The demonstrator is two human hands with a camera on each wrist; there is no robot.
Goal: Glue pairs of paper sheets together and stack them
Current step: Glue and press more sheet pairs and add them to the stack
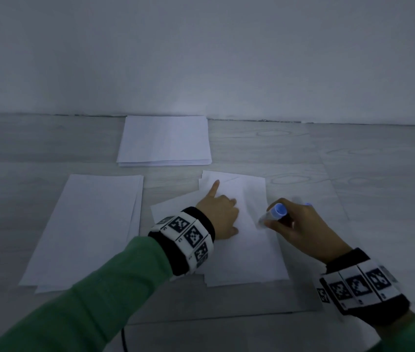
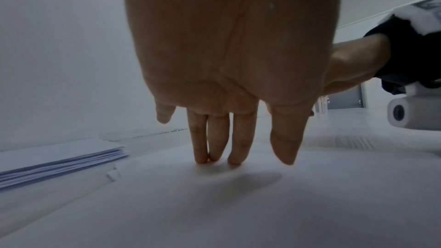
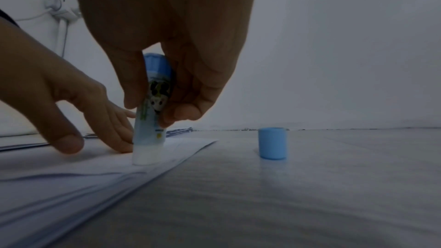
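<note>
Nearest us, our right hand (image 1: 300, 228) grips the glue stick (image 3: 150, 120), its white tip down on the top sheet (image 1: 242, 252) by the right edge. Our left hand (image 1: 220, 215) presses that sheet flat, fingers (image 2: 216, 139) straight. Just right stands the blue cap (image 3: 272, 143). Left lies a paper pile (image 1: 87, 229); farthest, a stack (image 1: 164, 141) by the wall.

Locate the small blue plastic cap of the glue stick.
In the right wrist view the small blue plastic cap stands upright on the grey wooden surface, right of the white paper sheets and apart from the glue stick.
</note>
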